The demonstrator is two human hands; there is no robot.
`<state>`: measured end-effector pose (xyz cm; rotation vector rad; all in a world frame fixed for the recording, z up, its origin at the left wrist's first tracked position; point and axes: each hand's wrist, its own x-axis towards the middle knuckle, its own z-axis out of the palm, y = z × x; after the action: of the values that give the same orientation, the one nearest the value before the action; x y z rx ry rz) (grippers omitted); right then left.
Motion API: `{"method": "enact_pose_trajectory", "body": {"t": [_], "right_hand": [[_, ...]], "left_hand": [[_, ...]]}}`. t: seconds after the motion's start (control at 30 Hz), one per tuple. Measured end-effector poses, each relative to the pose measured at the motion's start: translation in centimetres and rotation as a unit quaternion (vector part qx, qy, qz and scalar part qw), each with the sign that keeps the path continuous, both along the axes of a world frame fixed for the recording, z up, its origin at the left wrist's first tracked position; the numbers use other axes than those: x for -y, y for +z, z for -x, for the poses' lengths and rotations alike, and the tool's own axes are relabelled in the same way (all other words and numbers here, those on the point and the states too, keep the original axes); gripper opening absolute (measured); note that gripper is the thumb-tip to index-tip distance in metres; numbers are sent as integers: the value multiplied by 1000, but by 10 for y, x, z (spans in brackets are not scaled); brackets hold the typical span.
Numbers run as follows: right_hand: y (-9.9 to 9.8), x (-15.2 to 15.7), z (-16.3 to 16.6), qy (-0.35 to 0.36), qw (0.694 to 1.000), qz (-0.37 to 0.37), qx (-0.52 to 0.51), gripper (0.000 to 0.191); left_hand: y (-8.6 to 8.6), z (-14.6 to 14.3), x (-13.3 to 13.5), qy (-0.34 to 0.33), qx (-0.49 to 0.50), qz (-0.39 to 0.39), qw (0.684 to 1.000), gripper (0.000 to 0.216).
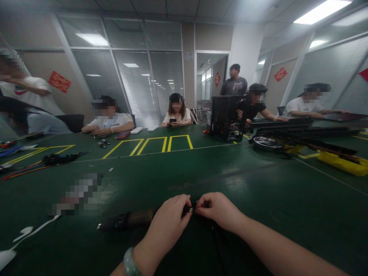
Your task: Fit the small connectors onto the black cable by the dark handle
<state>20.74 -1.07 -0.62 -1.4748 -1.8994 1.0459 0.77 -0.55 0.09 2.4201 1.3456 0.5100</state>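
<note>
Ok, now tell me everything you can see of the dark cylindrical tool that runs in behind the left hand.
The dark cylindrical tool lies on its side on the green tabletop. Its far-left end is a small silvery, metal-looking tip; next comes a black, ringed section, then a dull brown barrel. The other end is hidden by the left hand, so whether the fingers grip it cannot be told.
</note>
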Motion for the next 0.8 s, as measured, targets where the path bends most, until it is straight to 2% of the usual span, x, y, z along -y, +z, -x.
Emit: {"method": "enact_pose_trajectory", "body": {"t": [0.4, 0.8], "right_hand": [[-7, -3, 0, -2, 1000, -9, 11, 13], [-5, -2, -2, 2, 1000, -7, 1, 13]], "left_hand": [[-2, 1, 0, -28, 2, -11, 1000, 10], [1, -1, 1, -20, -3, -19, 1000, 11]]}}
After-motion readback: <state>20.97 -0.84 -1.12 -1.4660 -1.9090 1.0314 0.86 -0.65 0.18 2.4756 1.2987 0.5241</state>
